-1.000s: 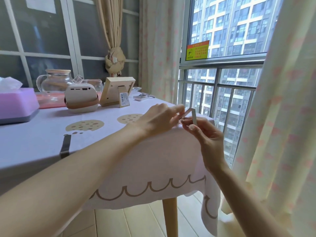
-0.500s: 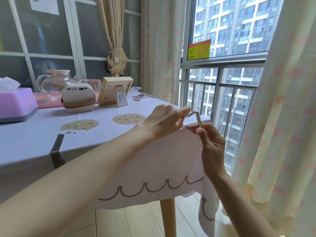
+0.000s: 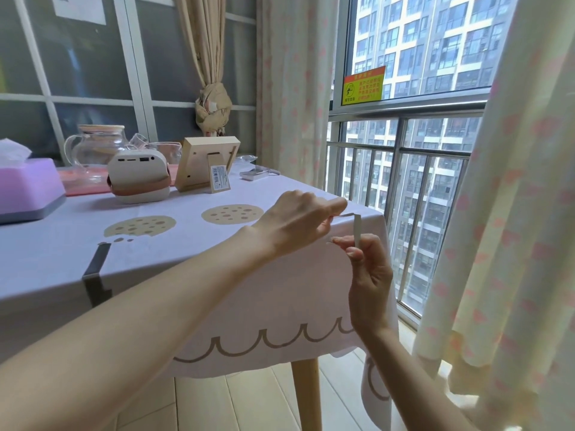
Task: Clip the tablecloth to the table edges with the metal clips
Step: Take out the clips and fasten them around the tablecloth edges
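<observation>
Where the metal clip point(image 3: 357, 227) sits: at the near edge of the tablecloth point(image 3: 193, 253), beside the window-side corner (contact with cloth unclear).
Left hand point(image 3: 298, 222): thumb and forefinger pinch the clip's upper arm.
Right hand point(image 3: 370, 275): fingertips pinch its lower end, remaining fingers curled.
Second clip point(image 3: 96, 272): dark, clamped over the same edge, well apart leftward.
Far tabletop: tissue box point(image 3: 28, 188), white device point(image 3: 137, 175), frame point(image 3: 205, 163) seen from behind.

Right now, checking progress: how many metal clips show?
2: a dark clip on the near tablecloth edge; a pale clip between left hand and right hand at the corner. Others may be hidden.
</observation>
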